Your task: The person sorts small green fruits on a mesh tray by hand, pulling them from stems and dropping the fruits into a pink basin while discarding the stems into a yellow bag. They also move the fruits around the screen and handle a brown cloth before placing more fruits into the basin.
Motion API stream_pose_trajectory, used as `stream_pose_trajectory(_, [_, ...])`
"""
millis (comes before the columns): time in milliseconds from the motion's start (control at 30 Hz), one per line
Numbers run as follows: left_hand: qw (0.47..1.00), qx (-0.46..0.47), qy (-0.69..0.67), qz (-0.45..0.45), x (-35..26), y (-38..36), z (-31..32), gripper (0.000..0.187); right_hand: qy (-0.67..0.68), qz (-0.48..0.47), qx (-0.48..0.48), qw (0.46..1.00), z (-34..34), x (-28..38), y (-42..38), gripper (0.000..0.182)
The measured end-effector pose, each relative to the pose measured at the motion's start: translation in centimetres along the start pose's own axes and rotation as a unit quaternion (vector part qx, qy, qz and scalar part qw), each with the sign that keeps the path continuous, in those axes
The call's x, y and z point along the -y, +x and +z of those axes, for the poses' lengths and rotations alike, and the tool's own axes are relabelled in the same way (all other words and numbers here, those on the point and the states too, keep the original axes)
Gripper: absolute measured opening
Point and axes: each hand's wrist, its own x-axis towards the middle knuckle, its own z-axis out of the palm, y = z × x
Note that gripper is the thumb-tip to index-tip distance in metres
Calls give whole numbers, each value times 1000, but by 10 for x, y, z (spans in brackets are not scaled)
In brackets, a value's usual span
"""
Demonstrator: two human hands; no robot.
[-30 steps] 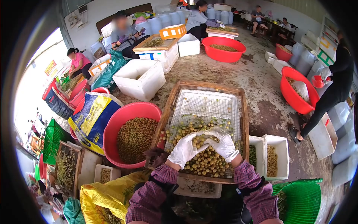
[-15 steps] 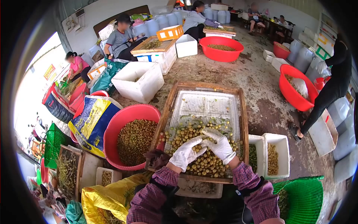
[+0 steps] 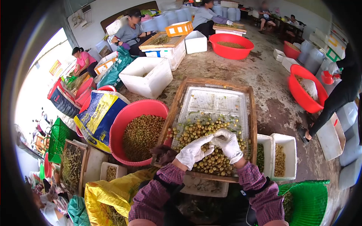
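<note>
A wood-framed wire mesh tray [image 3: 219, 98] lies in front of me, its lower half covered with small round yellow-brown fruits [image 3: 213, 162] and some green stems. Both hands wear white gloves and rest over the pile, fingertips close together. My left hand [image 3: 194, 151] is curled at the fruits, thumb and fingers bent; whatever it may hold is hidden. Beside it, my right hand [image 3: 228, 144] is bent with its fingers curved down toward the left one, and its grasp is hidden too. A pink-red basin [image 3: 120, 132] of similar fruits stands left of the tray.
White foam boxes [image 3: 288, 175] with sorted fruits stand right of the tray. A green basket [image 3: 311, 203] is at the lower right, a yellow sack [image 3: 109, 194] at the lower left. Several people sit farther back; a person in black [image 3: 345, 86] stands at the right.
The view has shifted slightly, moving the scene to the right. My right hand has turned and curled more over the fruits; my left hand stays beside it. The person in black has moved an arm.
</note>
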Motion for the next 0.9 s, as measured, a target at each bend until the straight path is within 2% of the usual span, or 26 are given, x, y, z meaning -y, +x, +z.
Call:
stream_pose_trajectory(67, [1000, 25, -2, 7, -6, -6, 6, 16, 21, 20, -8, 1000, -1, 3, 1, 7])
stream_pose_trajectory(100, [1000, 10, 0, 5, -9, -10, 9, 15, 74, 29, -37, 996, 3, 3, 0, 7])
stream_pose_trajectory(200, [999, -43, 8, 22, -21, -23, 7, 17, 44, 10, -36, 998, -5, 2, 5, 8])
stream_pose_trajectory(267, [999, -37, 8, 34, -34, -33, 4, 20, -84, 45, -18, 995, -14, 3, 7, 11])
stream_pose_trajectory(300, [998, -41, 23, 47, -45, -35, -4, 19, -250, -14, -3, 968, -23, -3, 10, 14])
stream_pose_trajectory(333, [997, -42, 38, 58, -61, -40, -7, 17, -410, -73, 9, 909, -28, -9, 11, 18])
stream_pose_trajectory(367, [991, -85, 48, 96, -83, -47, -11, 17, -505, -32, -2, 862, -24, 7, 6, 21])
stream_pose_trajectory(433, [971, -127, 94, 180, -131, -64, -37, 16, -510, -52, 1, 858, -38, -11, 7, 19])
stream_pose_trajectory(467, [940, -147, 174, 253, -154, -66, -76, 29, -513, -63, 1, 856, -46, -16, 8, 19])
stream_pose_trajectory(500, [871, -262, 317, 269, -170, -77, -83, 32, -524, 21, 8, 851, -41, -1, 6, 20])
stream_pose_trajectory(533, [767, -366, 449, 276, -181, -84, -85, 35, -509, 34, 10, 860, -40, 0, 9, 21])
stream_pose_trajectory(567, [595, -506, 588, 210, -182, -78, -101, 43, -494, 46, 14, 868, -41, -2, 11, 22])
stream_pose_trajectory(600, [379, -610, 684, 131, -180, -68, -116, 51, -480, 58, 17, 875, -41, -3, 15, 24])
stream_pose_trajectory(633, [484, -528, 690, 105, -181, -75, -98, 63, -478, 105, 38, 871, -40, -3, 19, 32])
stream_pose_trajectory(667, [527, -421, 701, 232, -173, -62, -114, 56, -501, 90, 52, 859, -38, -5, 23, 37])
stream_pose_trajectory(733, [759, -227, 571, 216, -150, -34, -102, 46, -544, 65, 82, 832, -31, -9, 30, 48])
stream_pose_trajectory(767, [748, -188, 605, 198, -135, -19, -92, 42, -512, 153, 93, 840, -22, 2, 36, 62])
stream_pose_trajectory(800, [735, -147, 637, 181, -119, -6, -80, 39, -552, 153, 87, 815, -20, -1, 39, 64])
stream_pose_trajectory(867, [648, -115, 739, 142, -93, 19, -64, 45, -629, 149, 74, 759, -21, -10, 51, 69])
stream_pose_trajectory(900, [596, -108, 781, 154, -81, 28, -61, 49, -629, 197, 101, 745, -23, -11, 57, 75])
